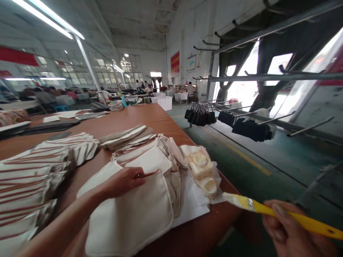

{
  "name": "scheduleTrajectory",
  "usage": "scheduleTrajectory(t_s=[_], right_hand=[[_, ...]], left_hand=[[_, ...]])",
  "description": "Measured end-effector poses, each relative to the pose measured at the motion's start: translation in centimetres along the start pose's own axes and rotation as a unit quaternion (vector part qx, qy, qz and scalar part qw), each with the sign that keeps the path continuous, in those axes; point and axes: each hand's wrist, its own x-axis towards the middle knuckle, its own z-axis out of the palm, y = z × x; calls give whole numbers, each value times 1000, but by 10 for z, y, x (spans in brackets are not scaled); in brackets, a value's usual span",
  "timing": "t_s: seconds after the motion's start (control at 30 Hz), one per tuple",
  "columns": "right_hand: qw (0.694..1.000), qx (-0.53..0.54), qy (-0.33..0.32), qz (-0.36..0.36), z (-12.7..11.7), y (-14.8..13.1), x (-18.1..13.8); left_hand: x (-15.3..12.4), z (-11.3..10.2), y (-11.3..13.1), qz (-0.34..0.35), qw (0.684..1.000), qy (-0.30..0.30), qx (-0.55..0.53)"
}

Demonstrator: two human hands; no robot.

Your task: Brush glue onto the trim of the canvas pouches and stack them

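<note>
My left hand is closed over the upper part of a cream fabric panel, its fingers pinching a thin brown strip that runs along the panel. My right hand grips a yellow-handled paintbrush, its pale bristles pointing left past the table's edge. Between the brush and the panels stands a glue-crusted pale container, on white paper. Further cream panels lie under and behind the one my left hand touches.
Overlapping cream pieces with brown strips cover the table's left side. Another stack lies farther back on the brown tabletop. To the right stands a metal rack with projecting bars and hanging black items. People sit working in the background.
</note>
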Motion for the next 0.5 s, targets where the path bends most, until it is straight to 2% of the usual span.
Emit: scheduleTrajectory(t_s=[0.1,0.17,0.23,0.33,0.5], right_hand=[[991,-112,-36,-64,-1,8,24],[966,-214,-97,-111,4,18,39],[939,-266,-164,-145,14,30,52],[920,-281,-222,-159,33,50,67],[900,-305,-268,-157,65,84,85]], left_hand=[[-20,35,-7,-21,1000,-17,14],[-30,62,-12,-56,997,1,48],[-35,82,-14,-82,994,30,68],[-37,95,-7,-89,991,60,78],[-28,99,18,-88,987,83,108]])
